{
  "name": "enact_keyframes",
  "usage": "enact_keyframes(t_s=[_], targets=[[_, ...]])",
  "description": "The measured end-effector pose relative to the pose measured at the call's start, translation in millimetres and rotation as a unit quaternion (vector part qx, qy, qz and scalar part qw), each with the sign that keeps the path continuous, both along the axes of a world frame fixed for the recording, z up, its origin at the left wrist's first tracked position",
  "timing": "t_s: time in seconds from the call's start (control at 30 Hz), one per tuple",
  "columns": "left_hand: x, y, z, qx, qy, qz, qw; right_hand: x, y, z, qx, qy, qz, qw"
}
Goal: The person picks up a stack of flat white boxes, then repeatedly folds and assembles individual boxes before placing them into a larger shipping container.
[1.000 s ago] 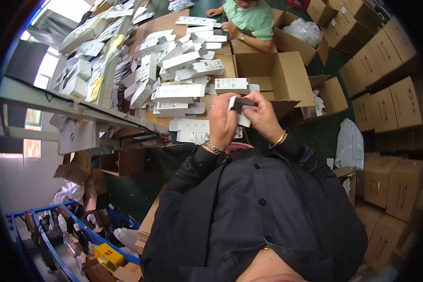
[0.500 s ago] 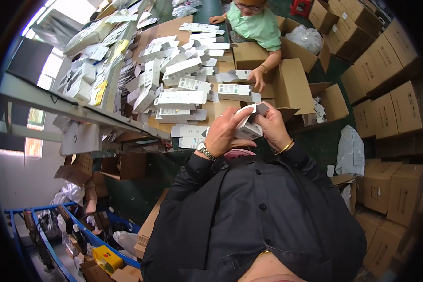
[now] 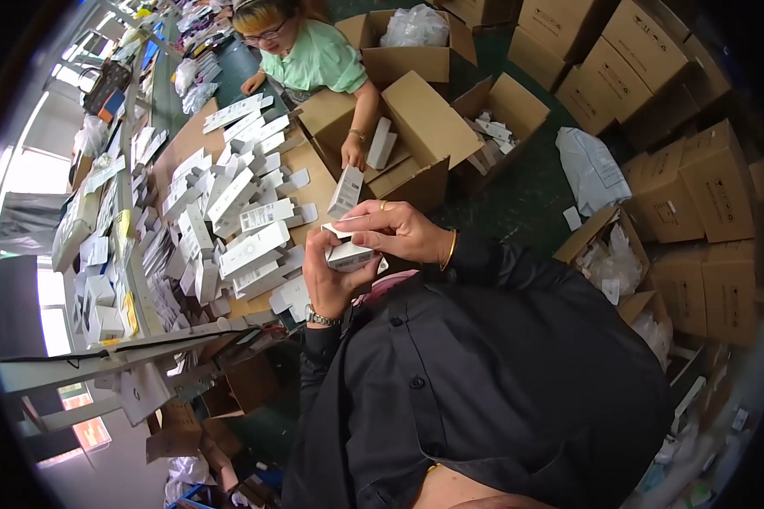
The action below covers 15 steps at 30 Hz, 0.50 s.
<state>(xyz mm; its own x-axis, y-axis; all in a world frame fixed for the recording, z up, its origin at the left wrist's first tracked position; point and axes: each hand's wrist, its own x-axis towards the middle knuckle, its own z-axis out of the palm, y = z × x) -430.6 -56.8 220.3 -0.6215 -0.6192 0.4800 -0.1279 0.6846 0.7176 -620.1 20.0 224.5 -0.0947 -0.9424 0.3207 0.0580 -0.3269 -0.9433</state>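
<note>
A small white carton is held in front of my chest. My left hand wraps round its left side, thumb along the near face. My right hand closes over its top end, fingers and thumb pressed at the flap. Just beyond, a co-worker's hand grips another white carton. To the left, a pile of white cartons, several with flaps standing out, covers the cardboard-topped table.
Right of the table stands an open brown box with a white carton in it. Another open box holds small white pieces. Stacked brown boxes line the right. A metal frame rail runs along the near left.
The view has swung to the right. My right hand has moved from the carton's side onto its top, and the flap is folded down. The co-worker's hand now holds a white carton.
</note>
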Motion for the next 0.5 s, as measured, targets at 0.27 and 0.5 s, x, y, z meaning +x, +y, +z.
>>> enact_keyframes(t_s=[0.27, 0.5], targets=[[-27, 1, 7, 0.003, -0.042, -0.092, 0.995, -37, 28, 1, 0.154, -0.120, 0.050, 0.979], [-50, 22, 12, -0.047, -0.115, -0.115, 0.986, -63, 59, 1, 0.214, -0.084, 0.071, 0.971]])
